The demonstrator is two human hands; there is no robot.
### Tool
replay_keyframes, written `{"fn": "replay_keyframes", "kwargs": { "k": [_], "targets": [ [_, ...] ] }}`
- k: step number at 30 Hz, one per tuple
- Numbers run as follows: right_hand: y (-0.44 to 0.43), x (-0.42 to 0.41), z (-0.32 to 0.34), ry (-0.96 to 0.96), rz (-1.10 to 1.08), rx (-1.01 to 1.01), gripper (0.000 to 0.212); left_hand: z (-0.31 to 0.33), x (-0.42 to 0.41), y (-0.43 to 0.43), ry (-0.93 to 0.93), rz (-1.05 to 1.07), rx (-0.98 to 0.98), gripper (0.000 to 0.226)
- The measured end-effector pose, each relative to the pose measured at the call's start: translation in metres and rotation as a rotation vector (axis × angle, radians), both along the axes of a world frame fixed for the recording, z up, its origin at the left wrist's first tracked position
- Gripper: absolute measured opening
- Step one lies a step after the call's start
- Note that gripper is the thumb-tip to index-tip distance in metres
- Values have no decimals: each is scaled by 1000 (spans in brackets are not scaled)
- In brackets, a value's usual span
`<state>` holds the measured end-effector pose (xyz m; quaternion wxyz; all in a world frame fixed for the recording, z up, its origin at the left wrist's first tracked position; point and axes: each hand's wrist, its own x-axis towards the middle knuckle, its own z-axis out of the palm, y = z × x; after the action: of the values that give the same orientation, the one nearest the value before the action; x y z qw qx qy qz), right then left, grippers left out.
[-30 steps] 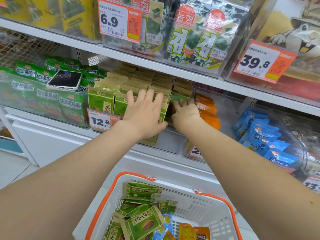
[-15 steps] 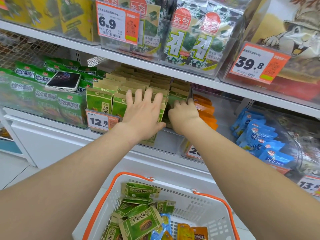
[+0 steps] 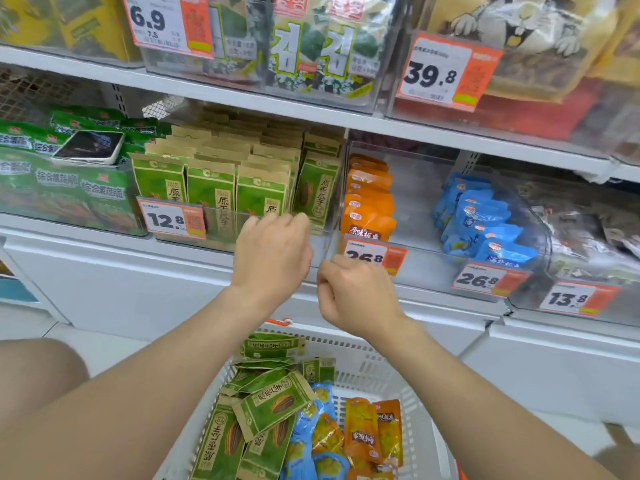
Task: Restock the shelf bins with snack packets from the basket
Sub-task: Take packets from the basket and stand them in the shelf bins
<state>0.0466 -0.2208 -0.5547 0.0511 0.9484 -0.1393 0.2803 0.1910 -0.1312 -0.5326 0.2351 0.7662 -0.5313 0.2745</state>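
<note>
**Now for the next packet from the basket**

Both my hands hang in front of the shelf, above the basket [image 3: 367,344]. My left hand [image 3: 273,258] is empty, its fingers drooping in a loose curl just before the front lip of the green bin [image 3: 221,216]. My right hand [image 3: 356,296], at its 4 o'clock, is curled into a loose fist, and I see nothing in it.

The snack packets lie in the basket at 6 o'clock. The green packets [image 3: 266,407] are heaped on its 9 o'clock side, with the blue packets [image 3: 304,441] and orange packets [image 3: 375,431] toward 3 o'clock.

The next move, I judge, is a reach down for a packet. The green bin looks packed tight in upright rows, so I would try an orange one. The orange bin [image 3: 415,188] at 1 o'clock shows open room along its 3 o'clock side. I would lift the packet over the clear front wall and stand it upright, label forward.

I must mind the upper shelf edge [image 3: 242,98] at 12 o'clock, the price tag [image 3: 375,256] beside my right hand, and the phone [image 3: 90,147] lying on packets at 10 o'clock.
</note>
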Motion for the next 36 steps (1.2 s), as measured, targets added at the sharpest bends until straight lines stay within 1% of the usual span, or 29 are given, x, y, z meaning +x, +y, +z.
{"fn": "replay_keyframes", "kwargs": {
  "k": [1, 2, 3, 4, 6, 8, 11, 13, 15, 17, 18, 21, 23, 24, 26, 28, 29, 31, 33, 34, 36],
  "targets": [
    [-2, -6, -8, 127, -11, 58, 22, -9, -7, 1, 29, -42, 46, 13],
    [-3, -11, -15, 275, -39, 121, 23, -18, -14, 2, 47, -69, 134, 10],
    [-4, -16, -21, 415, -73, 190, 22, -26, -22, 3, 52, -74, 269, 10],
    [-5, -21, -28, 527, -105, 266, 22, -34, -29, 3, 58, -75, 425, 15],
    [-6, -33, -45, 646, -149, 383, 25, -47, -39, 3, 100, -139, 709, 25],
    [-4, -43, -65, 749, -177, 429, 28, -58, -47, 3, 133, -206, 941, 27],
    [-8, -53, -99, 855, -206, 463, 28, -74, -56, 5, 162, -275, 1221, 25],
    [-12, -59, -119, 902, -225, 516, 26, -89, -58, 4, 163, -329, 1347, 18],
    [-12, -65, -140, 975, -248, 538, 21, -104, -58, 2, 165, -346, 1412, 12],
    [-5, -70, -162, 1073, -242, 544, 14, -117, -58, 0, 163, -343, 1431, 17],
    [2, -72, -171, 1127, -232, 569, 16, -123, -59, -1, 158, -346, 1432, 22],
    [27, -71, -201, 1261, -155, 717, 41, -142, -60, -4, 162, -364, 1460, 25],
    [47, -68, -211, 1357, -64, 817, 57, -152, -61, -5, 159, -362, 1486, 22],
    [56, -66, -214, 1411, -26, 850, 62, -155, -62, -5, 150, -361, 1490, 20],
    [71, -63, -219, 1508, 38, 859, 63, -159, -63, -5, 137, -359, 1481, 19],
    [79, -59, -219, 1579, 48, 839, 59, -162, -62, -5, 136, -360, 1476, 20],
    [81, -58, -223, 1591, 58, 838, 55, -162, -61, -5, 139, -361, 1477, 20],
    [87, -56, -227, 1555, 44, 889, 47, -162, -61, -5, 150, -364, 1477, 21],
    [92, -55, -232, 1468, -47, 991, 43, -160, -60, -4, 162, -366, 1479, 22],
    [94, -54, -234, 1411, -95, 1019, 36, -157, -60, -4, 170, -364, 1480, 22],
    [99, -53, -229, 1254, -155, 1022, 10, -154, -60, -3, 186, -356, 1477, 21]
  ]
}}
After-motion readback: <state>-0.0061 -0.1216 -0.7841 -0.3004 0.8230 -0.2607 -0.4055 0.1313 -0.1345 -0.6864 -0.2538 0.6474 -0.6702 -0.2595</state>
